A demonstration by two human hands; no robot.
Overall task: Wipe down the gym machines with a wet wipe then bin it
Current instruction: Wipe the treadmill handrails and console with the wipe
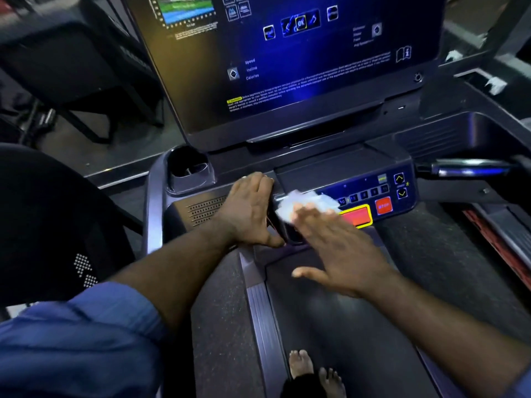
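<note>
Wet wipe, pressed beneath right hand's flat fingers, left hand gripping console edge: sweeping rightward risks triggering stop button.

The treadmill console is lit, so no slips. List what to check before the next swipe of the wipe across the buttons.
1. Hold on the wet wipe: ok, the right hand presses it with flat fingers.
2. Support from the left hand: ok, it grips the console.
3. The stop button clear of the wipe: ok, uncovered to its right.
4. The belt stationary under the bare feet: cannot tell.
5. The screen already wiped: cannot tell.
6. A bin in sight: not ok.
</note>
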